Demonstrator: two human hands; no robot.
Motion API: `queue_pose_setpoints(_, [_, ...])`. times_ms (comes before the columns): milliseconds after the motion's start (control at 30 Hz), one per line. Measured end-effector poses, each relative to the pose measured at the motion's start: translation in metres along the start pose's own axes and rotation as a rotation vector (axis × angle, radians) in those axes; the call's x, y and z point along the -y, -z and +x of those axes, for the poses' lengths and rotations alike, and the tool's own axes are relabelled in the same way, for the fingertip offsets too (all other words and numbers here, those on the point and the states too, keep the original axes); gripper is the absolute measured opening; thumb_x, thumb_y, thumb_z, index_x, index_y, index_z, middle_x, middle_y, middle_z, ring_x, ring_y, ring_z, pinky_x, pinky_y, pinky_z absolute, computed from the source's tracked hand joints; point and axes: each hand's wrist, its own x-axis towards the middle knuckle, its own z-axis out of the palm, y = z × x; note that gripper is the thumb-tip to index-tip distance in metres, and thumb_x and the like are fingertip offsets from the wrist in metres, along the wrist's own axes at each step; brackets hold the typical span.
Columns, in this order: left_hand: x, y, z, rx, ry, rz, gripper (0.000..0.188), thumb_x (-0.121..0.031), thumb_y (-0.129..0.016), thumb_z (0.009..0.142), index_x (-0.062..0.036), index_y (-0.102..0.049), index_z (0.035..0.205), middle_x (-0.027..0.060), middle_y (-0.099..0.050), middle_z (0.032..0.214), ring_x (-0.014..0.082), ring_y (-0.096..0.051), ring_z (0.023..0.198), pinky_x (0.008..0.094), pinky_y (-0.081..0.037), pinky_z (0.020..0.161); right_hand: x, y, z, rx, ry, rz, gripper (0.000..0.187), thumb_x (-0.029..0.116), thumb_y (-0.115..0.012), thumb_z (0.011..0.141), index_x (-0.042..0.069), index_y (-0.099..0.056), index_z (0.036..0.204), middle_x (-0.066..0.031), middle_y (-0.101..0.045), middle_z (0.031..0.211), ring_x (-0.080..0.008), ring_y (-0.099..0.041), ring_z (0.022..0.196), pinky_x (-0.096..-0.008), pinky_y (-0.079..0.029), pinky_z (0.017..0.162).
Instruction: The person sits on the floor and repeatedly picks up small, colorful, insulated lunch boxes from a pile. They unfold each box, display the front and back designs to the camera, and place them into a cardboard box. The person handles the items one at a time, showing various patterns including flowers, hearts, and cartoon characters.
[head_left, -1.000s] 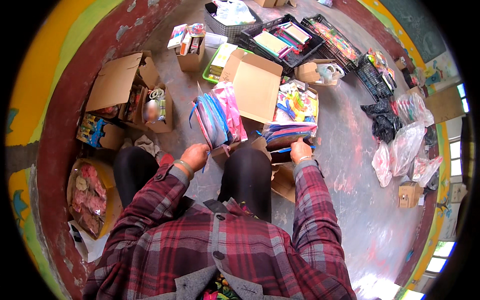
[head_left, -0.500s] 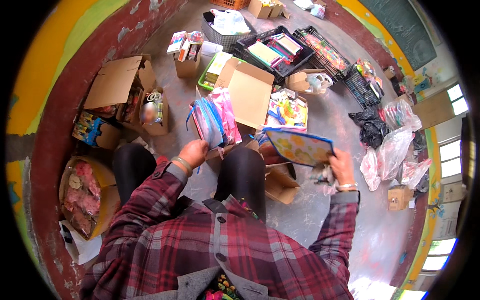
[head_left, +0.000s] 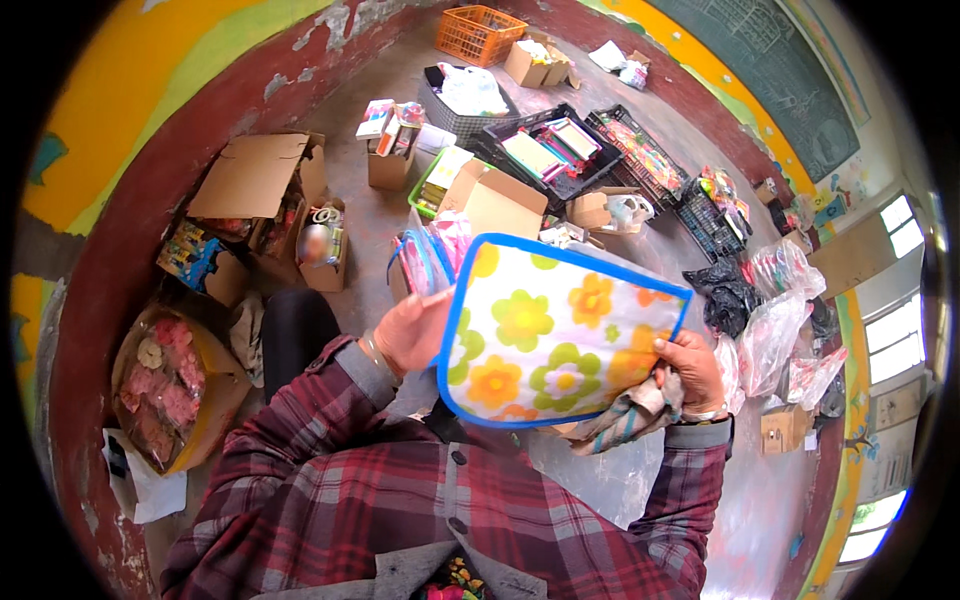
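A flat flower-print cloth piece with blue edging (head_left: pixel 525 345) is held up before my chest, its white face with green and orange flowers turned up. My right hand (head_left: pixel 692 365) grips its right edge, thumb on top. Bunched in that same hand is a striped cloth (head_left: pixel 635 412), hanging below the edge. My left hand (head_left: pixel 412 333) is at the left edge with its thumb stretched out and some fingers hidden behind the piece; it looks open. Beyond it stand blue-edged and pink bags (head_left: pixel 428 250), partly covered by the cloth piece.
Cardboard boxes (head_left: pixel 250 175) and a box of pink flowers (head_left: pixel 165 385) stand at the left. Farther off are black crates (head_left: pixel 560 140), a green basket (head_left: pixel 425 200) and an orange crate (head_left: pixel 478 35). Plastic bags (head_left: pixel 775 330) lie at the right by a small carton (head_left: pixel 785 430).
The flower-print piece has come nearer and turned its face up. My left hand has left the blue-edged bags and moved to the piece's left edge.
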Motion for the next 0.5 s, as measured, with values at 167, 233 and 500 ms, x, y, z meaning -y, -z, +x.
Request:
queue_pose_setpoints(167, [0.003, -0.013, -0.034, -0.364, 0.124, 0.061, 0.056, -0.024, -0.059, 0.084, 0.0016, -0.041, 0.131, 0.0173, -0.052, 0.126, 0.0282, -0.054, 0.112, 0.039, -0.041, 0.098, -0.031, -0.026, 0.032, 0.17, -0.142, 0.021, 0.018, 0.015, -0.063, 0.085, 0.0, -0.063, 0.094, -0.0056, -0.065, 0.076, -0.007, -0.055, 0.051, -0.0182, -0.044, 0.048])
queue_pose_setpoints(233, [0.006, -0.004, -0.04, -0.432, 0.132, 0.042, 0.051, -0.018, -0.056, 0.086, 0.003, -0.041, 0.13, 0.0179, -0.051, 0.128, 0.0284, -0.054, 0.112, 0.0388, -0.043, 0.097, -0.036, -0.034, 0.041, 0.183, -0.151, 0.042, 0.018, 0.015, -0.063, 0.085, 0.0, -0.063, 0.094, -0.0058, -0.065, 0.077, -0.0066, -0.055, 0.051, -0.0178, -0.044, 0.048])
queue_pose_setpoints(500, [0.005, 0.003, -0.044, -0.581, 0.077, -0.001, 0.049, -0.016, -0.052, 0.088, 0.0039, -0.038, 0.131, 0.0198, -0.05, 0.128, 0.0308, -0.053, 0.114, 0.0424, -0.042, 0.099, 0.018, -0.013, 0.013, -0.309, 0.168, -0.237, 0.017, 0.019, -0.059, 0.087, 0.005, -0.062, 0.095, -0.0046, -0.065, 0.084, -0.0061, -0.053, 0.056, -0.0203, -0.043, 0.051])
